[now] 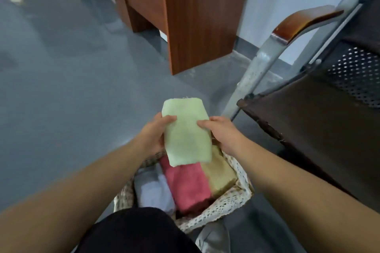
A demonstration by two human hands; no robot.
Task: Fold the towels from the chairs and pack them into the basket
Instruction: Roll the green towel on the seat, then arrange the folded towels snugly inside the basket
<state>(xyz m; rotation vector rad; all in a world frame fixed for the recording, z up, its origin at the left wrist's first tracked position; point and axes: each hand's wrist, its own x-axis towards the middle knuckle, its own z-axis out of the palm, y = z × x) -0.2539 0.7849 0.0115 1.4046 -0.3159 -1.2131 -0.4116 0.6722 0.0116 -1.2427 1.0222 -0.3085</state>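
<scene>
Head view: left hand [153,133] and right hand [223,132] grip the folded pale-green terry towel [186,133] by its side edges, above the lace-lined wicker basket [232,197] on the floor. It looks soft, light and floppy, so holding both edges seems wise.

Both hands [153,135] [223,133] hold a folded green towel [187,135] above the basket [232,201].

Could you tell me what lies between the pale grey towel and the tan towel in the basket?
In the head view, a folded pink terry towel lies between the pale grey towel and the tan towel in the lace-lined wicker basket.
</scene>
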